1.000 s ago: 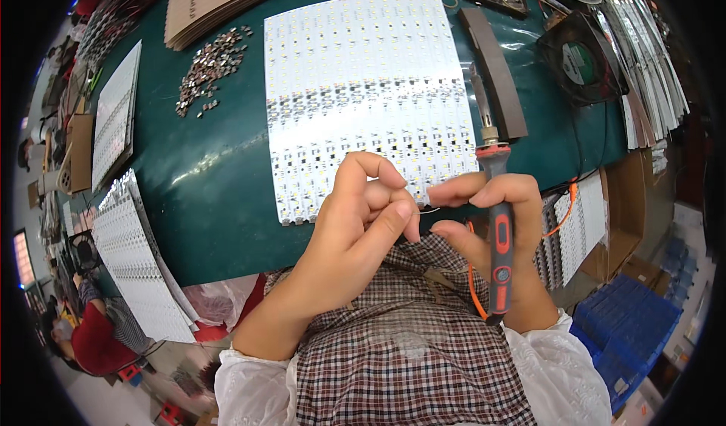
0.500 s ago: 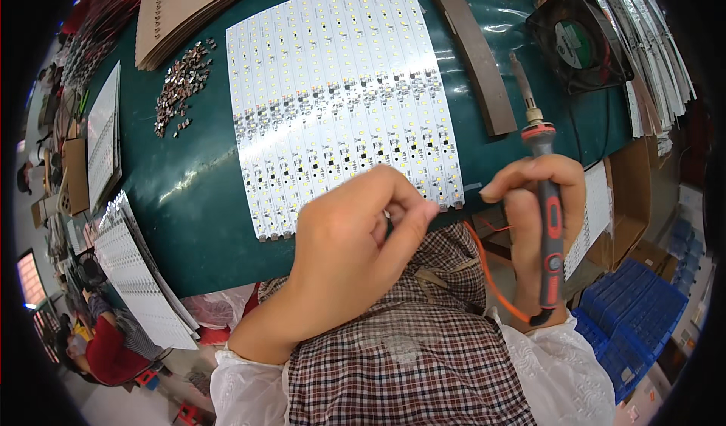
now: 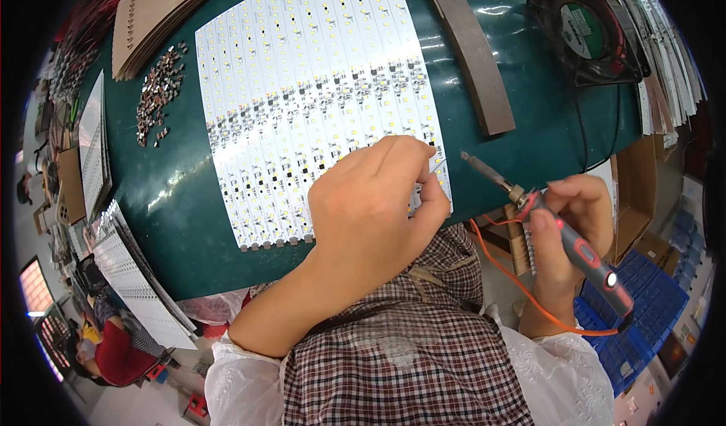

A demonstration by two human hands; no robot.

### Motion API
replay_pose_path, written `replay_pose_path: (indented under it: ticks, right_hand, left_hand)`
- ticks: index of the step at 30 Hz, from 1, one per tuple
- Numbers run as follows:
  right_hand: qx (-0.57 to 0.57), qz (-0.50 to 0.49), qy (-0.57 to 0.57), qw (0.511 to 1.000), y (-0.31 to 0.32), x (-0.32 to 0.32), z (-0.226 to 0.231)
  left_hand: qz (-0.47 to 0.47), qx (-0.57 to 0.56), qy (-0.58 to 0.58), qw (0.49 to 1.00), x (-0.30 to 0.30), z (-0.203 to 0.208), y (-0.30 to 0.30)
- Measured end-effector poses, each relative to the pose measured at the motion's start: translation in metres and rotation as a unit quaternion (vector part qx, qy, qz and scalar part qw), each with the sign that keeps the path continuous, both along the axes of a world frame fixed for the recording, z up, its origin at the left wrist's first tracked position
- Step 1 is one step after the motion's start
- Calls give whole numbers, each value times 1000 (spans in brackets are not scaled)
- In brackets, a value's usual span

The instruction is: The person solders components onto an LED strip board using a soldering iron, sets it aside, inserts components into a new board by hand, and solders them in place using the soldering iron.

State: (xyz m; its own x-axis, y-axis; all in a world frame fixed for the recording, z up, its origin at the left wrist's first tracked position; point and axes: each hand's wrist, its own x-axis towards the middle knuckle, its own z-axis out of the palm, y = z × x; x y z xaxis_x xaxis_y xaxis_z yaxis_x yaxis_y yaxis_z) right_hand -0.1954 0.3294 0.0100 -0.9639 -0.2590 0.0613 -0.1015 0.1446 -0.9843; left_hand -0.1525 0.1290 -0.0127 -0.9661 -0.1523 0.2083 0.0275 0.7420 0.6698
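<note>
A white LED circuit board panel (image 3: 302,71), divided into long strips with rows of small yellow chips and black parts, lies on the green table. My left hand (image 3: 374,195) is over its lower right part, thumb and forefinger pinched together. A thin silvery wire (image 3: 437,166) shows at those fingertips, too fine to make out well. In my right hand (image 3: 571,229) is a grey and red soldering iron (image 3: 582,252), its tip pointing up and left, just right of the panel's edge and apart from it. Small brown connectors (image 3: 281,242) line the panel's near edge.
A heap of small metallic parts (image 3: 160,93) lies left of the panel. A brown bar (image 3: 473,55) and a black fan (image 3: 586,33) are to the right. Stacked boards (image 3: 140,275) stand at the left; blue crates (image 3: 643,305) are below right. An orange cord (image 3: 514,290) trails from the iron.
The soldering iron has tilted from upright to pointing left, its tip coming down toward the panel's right edge. My left hand has moved slightly up. The panel appears shifted left in view.
</note>
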Motion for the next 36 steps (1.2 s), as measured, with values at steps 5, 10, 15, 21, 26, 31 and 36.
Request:
replay_pose_path:
  ticks: [5, 10, 15, 21, 26, 31, 36]
  right_hand:
    - [-23, 59, 44, 997, -3, -7, -12]
    - [-26, 24, -9, 999, -4, -9, -14]
    - [-29, 25, 7, 999, -7, -11, -19]
    - [-29, 32, 6, 999, -8, -12, -23]
    - [-30, 29, 7, 999, -8, -12, -23]
    - [-38, 26, 9, 999, -8, -12, -24]
    - [-37, 20, -6, 999, -7, -10, -23]
  left_hand:
    - [7, -5, -3, 1000, -1, -1, 2]
    - [13, 6, 0, 1000, -1, -3, 2]
    - [5, -5, -11, 1000, -2, -4, 1]
    - [6, 0, -16, 1000, -2, -5, 1]
    - [10, 0, -24, 1000, -3, -7, 2]
    - [10, 10, -21, 1000, -4, -8, 3]
    - [5, 12, -34, 999, -4, -5, 3]
